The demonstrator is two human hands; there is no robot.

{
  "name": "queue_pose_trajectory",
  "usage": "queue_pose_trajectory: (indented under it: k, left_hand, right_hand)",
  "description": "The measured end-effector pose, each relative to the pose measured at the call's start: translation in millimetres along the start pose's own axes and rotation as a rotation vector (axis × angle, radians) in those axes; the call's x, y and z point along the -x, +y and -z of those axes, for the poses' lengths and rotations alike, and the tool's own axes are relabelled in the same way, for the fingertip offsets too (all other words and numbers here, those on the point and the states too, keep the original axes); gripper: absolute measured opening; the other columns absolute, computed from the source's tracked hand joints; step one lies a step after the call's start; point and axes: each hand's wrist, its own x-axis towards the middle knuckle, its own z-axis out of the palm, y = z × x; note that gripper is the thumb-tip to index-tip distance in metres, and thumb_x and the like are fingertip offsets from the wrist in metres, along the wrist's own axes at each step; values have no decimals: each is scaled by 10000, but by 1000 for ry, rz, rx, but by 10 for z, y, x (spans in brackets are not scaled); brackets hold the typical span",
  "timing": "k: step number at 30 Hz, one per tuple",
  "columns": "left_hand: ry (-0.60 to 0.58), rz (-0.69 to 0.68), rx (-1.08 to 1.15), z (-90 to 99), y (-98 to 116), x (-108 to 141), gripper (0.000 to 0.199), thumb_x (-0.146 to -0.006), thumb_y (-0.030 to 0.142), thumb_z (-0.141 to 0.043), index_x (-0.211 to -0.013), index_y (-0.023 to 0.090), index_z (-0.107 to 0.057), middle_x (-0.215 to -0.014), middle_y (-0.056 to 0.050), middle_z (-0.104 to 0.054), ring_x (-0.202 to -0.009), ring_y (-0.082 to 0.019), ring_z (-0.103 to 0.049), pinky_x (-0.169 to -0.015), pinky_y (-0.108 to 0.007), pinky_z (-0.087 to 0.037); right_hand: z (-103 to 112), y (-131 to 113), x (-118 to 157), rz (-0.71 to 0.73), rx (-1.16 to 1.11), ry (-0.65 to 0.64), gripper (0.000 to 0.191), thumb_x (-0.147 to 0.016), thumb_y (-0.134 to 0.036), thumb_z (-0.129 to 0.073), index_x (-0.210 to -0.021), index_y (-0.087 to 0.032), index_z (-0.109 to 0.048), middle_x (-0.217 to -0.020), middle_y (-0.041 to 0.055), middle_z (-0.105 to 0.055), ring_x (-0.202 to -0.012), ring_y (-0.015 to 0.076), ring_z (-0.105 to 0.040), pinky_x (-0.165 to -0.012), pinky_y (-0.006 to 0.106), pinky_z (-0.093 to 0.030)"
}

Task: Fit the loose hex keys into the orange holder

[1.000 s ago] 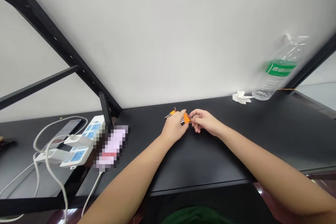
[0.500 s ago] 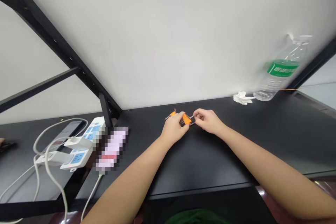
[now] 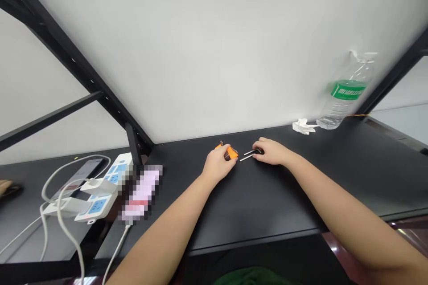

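Near the middle of the black table, my left hand [image 3: 217, 163] is closed around a small orange object [image 3: 232, 152], which has dark parts partly hidden by the fingers. To its right, my right hand [image 3: 271, 151] pinches a dark piece with two thin metal rods [image 3: 247, 157] that point left toward the orange object. A visible gap separates the rods from the orange object. The fingers cover the right end of the rod piece.
A clear bottle [image 3: 346, 91] with a green label stands at the back right beside a crumpled white tissue [image 3: 303, 126]. On the left are a blurred-out phone [image 3: 143, 193], a white power strip [image 3: 113, 178] with cables, and a black frame [image 3: 83, 75].
My right hand has moved right, drawing the rod piece away from the orange object. My left hand stays around the orange object. The camera view has shifted slightly.
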Motion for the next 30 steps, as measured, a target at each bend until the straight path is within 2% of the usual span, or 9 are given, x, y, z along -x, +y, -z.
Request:
queue_pose_trajectory:
  k: [4, 7, 10, 13, 17, 21, 26, 30]
  left_hand:
    - [-2, -8, -31, -1, 4, 3, 351, -775, 301, -744, -1120, 260, -691, -912, 3, -747, -795, -177, -698, -767, -294, -572]
    - [15, -13, -54, -4, 14, 12, 395, -784, 313, -737, -1169, 258, -674, -925, -3, -749, -813, -185, -704, -771, -297, -575]
    - [42, -60, -73, -8, 41, 30, 418, -805, 315, -713, -1214, 247, -651, -1014, -20, -750, -873, -191, -709, -820, -308, -578]
    - [64, -138, -99, -5, 81, 48, 447, -824, 297, -684, -1261, 224, -623, -1067, -40, -746, -932, -200, -709, -883, -330, -573]
    - [64, -178, -149, 9, 127, 65, 490, -834, 285, -664, -1314, 213, -590, -1026, -45, -743, -905, -205, -709, -881, -347, -571]
    - [46, -201, -178, 12, 164, 80, 476, -838, 286, -657, -1302, 199, -596, -970, -47, -731, -869, -209, -700, -842, -347, -568]
    - [30, -166, -127, -7, 188, 86, 455, -832, 300, -678, -1274, 215, -609, -966, -36, -731, -856, -197, -698, -827, -323, -565]
    - [-23, -149, -189, -6, 188, 74, 471, -825, 299, -695, -1281, 217, -607, -969, -43, -732, -873, -214, -701, -823, -334, -560]
  right_hand:
    - [-20, -68, 33, 35, 33, -22, 131, -834, -201, -582, -930, -194, -670, -981, 53, -626, -836, 141, -580, -762, 241, -423]
    - [-22, -149, 58, 57, -12, 32, 115, -801, -185, -592, -903, -188, -646, -967, 51, -616, -821, 141, -563, -756, 251, -425]
    - [-60, -300, 65, 68, -328, 96, 113, -811, -225, -599, -917, -188, -607, -921, 31, -616, -779, 127, -562, -749, 257, -457]
    - [-145, -476, 50, 41, -795, 4, 210, -853, -336, -619, -1001, -201, -556, -900, 12, -632, -754, 121, -607, -697, 252, -497]
    - [-233, -589, 29, -35, -1018, -50, 211, -831, -315, -629, -962, -210, -501, -787, -28, -599, -624, 100, -587, -561, 220, -464]
    - [-218, -575, 37, -20, -1052, -92, 200, -817, -278, -619, -980, -209, -525, -778, -41, -593, -588, 81, -569, -538, 206, -463]
    - [-159, -571, 55, -75, -976, -87, 166, -791, -220, -577, -955, -196, -569, -733, -28, -618, -555, 83, -571, -507, 199, -466]
    - [-166, -599, 53, -113, -897, -58, 169, -750, -186, -564, -917, -194, -596, -700, -18, -634, -551, 97, -595, -501, 202, -489]
